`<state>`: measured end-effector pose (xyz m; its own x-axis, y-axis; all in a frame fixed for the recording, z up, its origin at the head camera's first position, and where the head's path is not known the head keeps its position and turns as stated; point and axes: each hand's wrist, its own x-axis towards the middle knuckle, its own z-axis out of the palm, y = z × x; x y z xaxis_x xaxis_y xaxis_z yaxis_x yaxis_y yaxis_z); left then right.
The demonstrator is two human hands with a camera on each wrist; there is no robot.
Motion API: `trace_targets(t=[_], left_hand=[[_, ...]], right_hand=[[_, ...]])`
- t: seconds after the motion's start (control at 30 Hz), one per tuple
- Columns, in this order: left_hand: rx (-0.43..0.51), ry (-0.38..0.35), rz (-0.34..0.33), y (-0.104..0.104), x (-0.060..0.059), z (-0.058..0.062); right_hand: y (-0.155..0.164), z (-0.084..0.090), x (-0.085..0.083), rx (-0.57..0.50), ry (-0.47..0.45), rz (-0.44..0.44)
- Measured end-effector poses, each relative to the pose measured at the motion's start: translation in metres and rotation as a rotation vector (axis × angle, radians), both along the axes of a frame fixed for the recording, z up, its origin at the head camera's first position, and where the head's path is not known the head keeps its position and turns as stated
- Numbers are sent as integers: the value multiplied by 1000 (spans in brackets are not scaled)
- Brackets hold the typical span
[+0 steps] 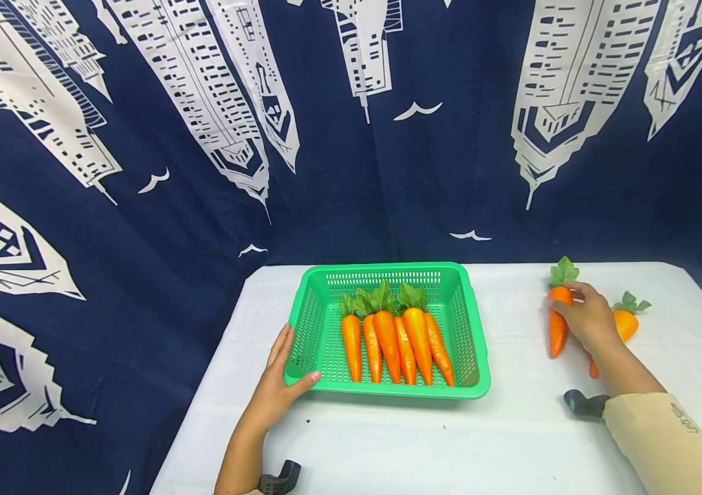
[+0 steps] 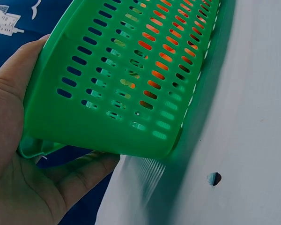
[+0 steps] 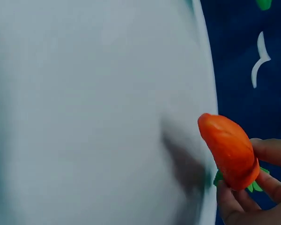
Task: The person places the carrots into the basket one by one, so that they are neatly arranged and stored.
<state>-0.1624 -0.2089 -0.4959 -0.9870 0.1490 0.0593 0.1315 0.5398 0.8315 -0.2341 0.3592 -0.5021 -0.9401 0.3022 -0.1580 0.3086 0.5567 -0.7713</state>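
Observation:
My right hand (image 1: 588, 317) pinches an orange carrot (image 1: 558, 323) near its leafy green top. In the right wrist view the carrot (image 3: 229, 150) is raised over the table, with a shadow on the white surface. My left hand (image 1: 273, 392) rests at the near left corner of a green plastic basket (image 1: 480, 344), thumb by the front rim and straight fingers along the left side. Inside the basket several carrots (image 1: 387, 337) lie side by side, leaves toward the back. The left wrist view shows their orange through the slotted wall (image 2: 103, 89).
Another carrot (image 1: 626, 324) lies on the white table (image 1: 511, 440) at the right, partly hidden behind my right forearm. Beyond the table hangs a dark blue cloth (image 1: 338, 213) printed with white buildings and birds.

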Motion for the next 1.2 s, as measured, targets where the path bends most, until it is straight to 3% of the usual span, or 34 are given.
trace_targets(t=[0.33,0.7,1.2], left_hand=[[4,4,-9,0,0,0],[5,11,-7,1,0,1],[8,4,-6,0,-1,1]], right_hand=[[-19,35,-6,-50,65,54],[-64,82,-11,-106,193,158],[-141,112,-21,-183,314,323]])
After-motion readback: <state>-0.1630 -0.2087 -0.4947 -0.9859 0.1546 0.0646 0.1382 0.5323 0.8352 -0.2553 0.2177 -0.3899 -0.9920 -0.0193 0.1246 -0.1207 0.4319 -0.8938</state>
